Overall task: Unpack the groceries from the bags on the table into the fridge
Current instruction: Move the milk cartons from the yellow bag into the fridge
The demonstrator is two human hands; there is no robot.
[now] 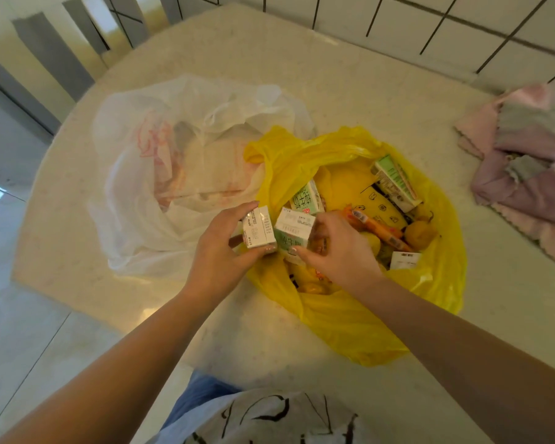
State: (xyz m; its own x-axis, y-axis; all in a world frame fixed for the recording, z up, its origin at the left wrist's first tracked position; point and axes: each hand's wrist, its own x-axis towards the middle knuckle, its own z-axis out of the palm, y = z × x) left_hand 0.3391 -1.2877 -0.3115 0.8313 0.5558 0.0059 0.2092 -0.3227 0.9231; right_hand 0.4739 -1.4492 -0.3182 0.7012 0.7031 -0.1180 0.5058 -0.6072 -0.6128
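Pale table (350,100) lies bare behind the yellow bag (430,283); left hand (218,251) and right hand (340,251) each grip a carton over its mouth.

1. A home kitchen or dining corner.
2. White square wall tiles (462,24) with dark grout, upper right.
3. Speckled stone table (350,91) holding plastic grocery bags (350,331), centre.
4. Folded pink cloths (526,174), right edge.
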